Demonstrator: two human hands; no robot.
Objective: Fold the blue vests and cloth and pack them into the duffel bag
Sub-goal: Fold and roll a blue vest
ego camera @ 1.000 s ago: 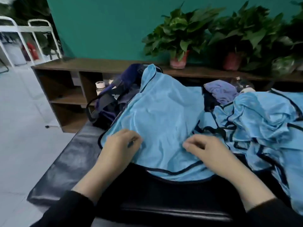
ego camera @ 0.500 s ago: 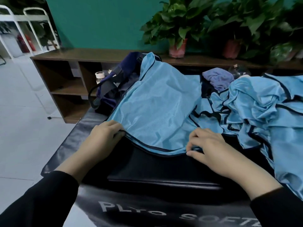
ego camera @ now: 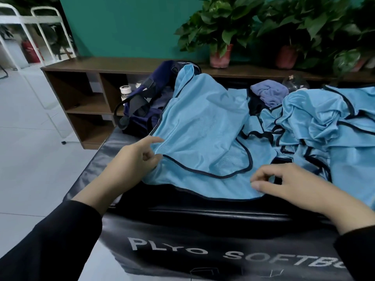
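Note:
A light blue vest (ego camera: 203, 126) with dark trim lies spread on the black padded box (ego camera: 182, 211), its top draped over the navy duffel bag (ego camera: 140, 106) at the back left. My left hand (ego camera: 132, 163) pinches the vest's left edge, index finger stretched out. My right hand (ego camera: 284, 183) pinches the vest's lower right hem with curled fingers. More blue vests (ego camera: 328, 126) lie crumpled in a heap at the right. A small purple-blue cloth (ego camera: 269, 94) sits behind them.
A brown wooden shelf unit (ego camera: 81, 94) runs behind the box, with a white-capped bottle (ego camera: 124, 92) beside the bag and potted plants (ego camera: 221, 37) on top. A clear glass item (ego camera: 296, 83) stands by the cloth. White tiled floor lies to the left.
The vest now lies flatter and closer to me, with a curved trim line showing near the hem. My hands have moved further apart along its lower edge.

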